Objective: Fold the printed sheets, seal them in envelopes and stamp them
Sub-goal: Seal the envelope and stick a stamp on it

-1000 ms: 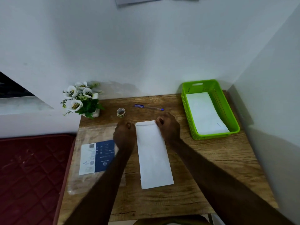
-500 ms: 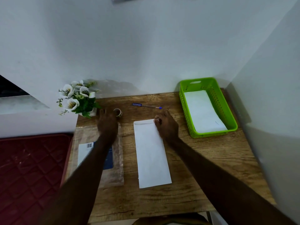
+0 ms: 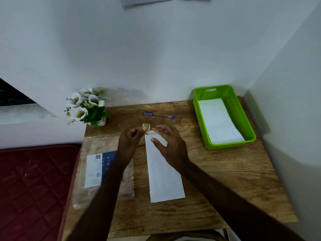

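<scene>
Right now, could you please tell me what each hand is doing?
Left hand: pinches the small stamp roll above the envelope.
Right hand: open, fingers relaxed over the envelope's top end, holding nothing.

- A wooden desk [image 3: 225, 171] is sitting in a corner where two pale walls [image 3: 156, 49] are meeting.
- Soft light is falling across the walls, leaving a grey shadow on the right one.
- A dark red quilted mattress [image 3: 31, 185] is lying just beside the desk's left edge.
- A dark opening [image 3: 13, 96] is showing at far left.
</scene>
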A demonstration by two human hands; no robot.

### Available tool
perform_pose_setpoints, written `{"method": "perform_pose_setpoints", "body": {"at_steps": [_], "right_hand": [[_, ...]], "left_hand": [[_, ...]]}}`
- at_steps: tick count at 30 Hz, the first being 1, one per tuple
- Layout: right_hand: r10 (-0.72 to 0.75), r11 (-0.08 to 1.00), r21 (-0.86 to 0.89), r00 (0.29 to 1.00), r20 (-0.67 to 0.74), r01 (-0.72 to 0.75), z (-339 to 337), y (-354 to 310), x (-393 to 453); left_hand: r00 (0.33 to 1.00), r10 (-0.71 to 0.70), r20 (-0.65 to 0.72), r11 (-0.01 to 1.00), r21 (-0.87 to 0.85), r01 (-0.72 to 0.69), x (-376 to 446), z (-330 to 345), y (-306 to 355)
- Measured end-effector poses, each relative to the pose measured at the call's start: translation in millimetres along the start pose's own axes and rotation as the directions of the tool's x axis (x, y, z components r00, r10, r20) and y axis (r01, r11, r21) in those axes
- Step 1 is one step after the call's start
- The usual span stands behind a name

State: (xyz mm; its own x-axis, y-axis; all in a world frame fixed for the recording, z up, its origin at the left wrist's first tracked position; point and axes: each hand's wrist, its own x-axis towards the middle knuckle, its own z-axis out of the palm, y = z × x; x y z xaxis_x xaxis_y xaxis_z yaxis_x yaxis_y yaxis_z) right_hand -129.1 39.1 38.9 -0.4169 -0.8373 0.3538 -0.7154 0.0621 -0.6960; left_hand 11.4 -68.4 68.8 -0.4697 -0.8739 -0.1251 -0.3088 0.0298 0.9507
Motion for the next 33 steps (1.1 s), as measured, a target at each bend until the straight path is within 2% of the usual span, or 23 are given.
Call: {"method": "perform_pose_setpoints", "body": {"at_steps": [5,12,22,28,31,33], "right_hand": [[0.013,0.989,0.15,0.999,0.041,-0.019,-7,-8,-1],[0.08,0.975,0.205,0.997,0.017,-0.082,-9,-2,-8],[0.019,0.977,0.211,0.997,-0.069,-0.004,-6,1,-14],[0.022,0.993,0.115,0.994,-0.103,-0.01,0,-2,-15],[0.051,0.992,0.123,0.993,-0.11,-0.037,0,-5,-13],[0.125,0.976,0.192,0.987,-0.101,-0.104,2,-6,-11]], "left_hand": [[0.996,-0.071,0.059,0.993,-0.089,0.076,-22,9,5],[0.99,-0.088,0.107,0.989,-0.109,0.099,-37,5,0],[0.992,-0.1,0.078,0.991,-0.077,0.106,-40,11,-5],[0.989,-0.138,0.047,0.984,-0.111,0.142,-39,16,-9],[0.99,-0.139,0.024,0.985,-0.101,0.14,-37,16,-11],[0.99,-0.14,0.019,0.984,-0.106,0.141,-36,15,-12]]}}
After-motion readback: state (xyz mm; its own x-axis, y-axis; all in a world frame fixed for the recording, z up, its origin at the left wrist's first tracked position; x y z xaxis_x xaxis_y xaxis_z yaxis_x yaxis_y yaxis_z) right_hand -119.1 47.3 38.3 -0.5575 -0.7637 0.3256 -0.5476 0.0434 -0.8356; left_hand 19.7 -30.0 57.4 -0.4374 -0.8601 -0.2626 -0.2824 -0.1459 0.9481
